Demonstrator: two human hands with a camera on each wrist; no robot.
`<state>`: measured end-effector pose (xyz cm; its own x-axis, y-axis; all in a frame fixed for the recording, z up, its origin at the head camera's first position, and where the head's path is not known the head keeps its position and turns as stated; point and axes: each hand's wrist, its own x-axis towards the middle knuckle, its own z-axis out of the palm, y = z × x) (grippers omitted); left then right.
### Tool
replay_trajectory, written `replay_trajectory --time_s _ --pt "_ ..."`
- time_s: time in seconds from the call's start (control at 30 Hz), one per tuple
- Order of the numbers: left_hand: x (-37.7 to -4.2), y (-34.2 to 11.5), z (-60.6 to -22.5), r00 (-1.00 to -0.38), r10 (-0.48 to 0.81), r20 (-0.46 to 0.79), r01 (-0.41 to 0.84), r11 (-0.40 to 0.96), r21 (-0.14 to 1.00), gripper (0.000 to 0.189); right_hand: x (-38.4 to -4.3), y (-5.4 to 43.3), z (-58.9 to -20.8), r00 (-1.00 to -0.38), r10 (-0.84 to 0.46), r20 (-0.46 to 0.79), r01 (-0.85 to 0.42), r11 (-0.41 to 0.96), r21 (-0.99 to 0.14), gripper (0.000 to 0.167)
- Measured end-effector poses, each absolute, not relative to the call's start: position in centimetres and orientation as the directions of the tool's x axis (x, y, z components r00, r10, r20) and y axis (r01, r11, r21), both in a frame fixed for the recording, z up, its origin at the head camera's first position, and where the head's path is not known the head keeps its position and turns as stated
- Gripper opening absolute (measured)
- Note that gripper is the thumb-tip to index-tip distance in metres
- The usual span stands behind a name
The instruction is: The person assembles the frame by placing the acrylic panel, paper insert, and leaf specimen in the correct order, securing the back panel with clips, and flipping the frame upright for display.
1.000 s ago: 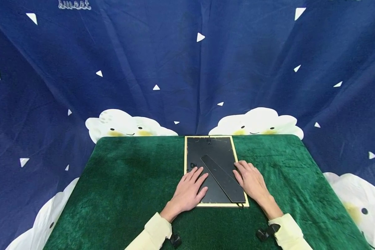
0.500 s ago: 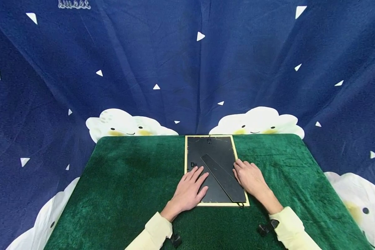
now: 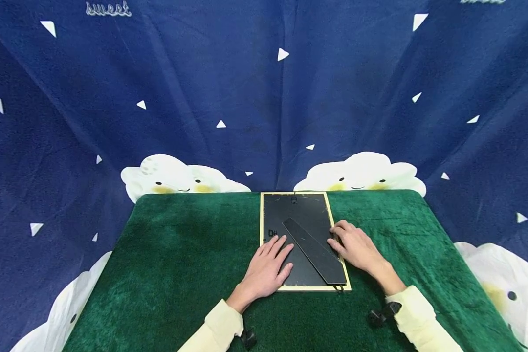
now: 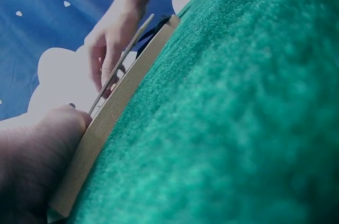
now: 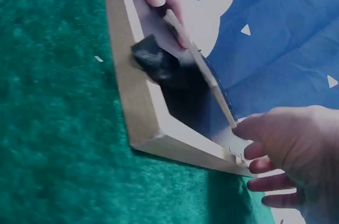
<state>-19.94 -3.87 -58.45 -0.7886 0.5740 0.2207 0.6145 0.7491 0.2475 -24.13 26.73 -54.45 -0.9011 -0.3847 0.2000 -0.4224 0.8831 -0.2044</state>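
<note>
A picture frame (image 3: 297, 208) lies face down, its black backing ringed by a pale wood border. The easel leg (image 3: 314, 254) slants across the back and stands slightly raised in the right wrist view. My left hand (image 3: 266, 266) rests flat over the lower left part of the backing, fingers extended. At the right border, my right hand (image 3: 356, 247) has its fingertips on the edge and its thumb apart from them, over the backing. From the right wrist view, that hand's fingers are spread beside small metal tabs (image 5: 233, 155) along the inner edge.
Green plush cloth (image 3: 193, 244) covers the table under the frame. A dark blue curtain (image 3: 246, 88) with white clouds and triangles hangs behind it. A black ribbon loop (image 5: 159, 62) sticks out at the frame's near end.
My right hand first drew its fingers together at the right border, then spread thumb from fingers as its wrist swung right. The left hand and the frame stay in place.
</note>
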Motion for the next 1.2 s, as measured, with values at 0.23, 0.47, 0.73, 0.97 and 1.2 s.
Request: replay_trajectory --time_s 0.23,0.47,0.73,0.97,1.2 --pt "-20.1 -3.9 -58.5 -0.792 0.574 0.206 0.61 0.751 0.252 0.055 -26.1 26.5 -54.5 -0.901 -0.358 0.247 -0.434 0.776 -0.457 0.038" --pt "-20.2 -4.1 -58.7 -0.786 0.573 0.231 0.617 0.751 0.237 0.055 -29.3 24.8 -54.0 -0.91 -0.393 0.135 -0.397 0.724 -0.565 0.043" --pt "-20.1 -4.1 -58.3 -0.802 0.569 0.18 0.597 0.761 0.255 0.055 -33.6 23.6 -54.3 -0.856 -0.494 0.149 -0.493 0.698 -0.519 0.044" --pt "-20.2 -4.0 -58.1 -0.8 0.572 0.182 0.6 0.761 0.245 0.055 -36.1 22.3 -54.7 -0.858 -0.494 0.142 -0.492 0.71 -0.504 0.06" --pt "-20.1 -3.8 -58.3 -0.792 0.575 0.207 0.611 0.757 0.231 0.054 -37.9 21.2 -55.1 -0.862 -0.486 0.144 -0.49 0.724 -0.486 0.068"
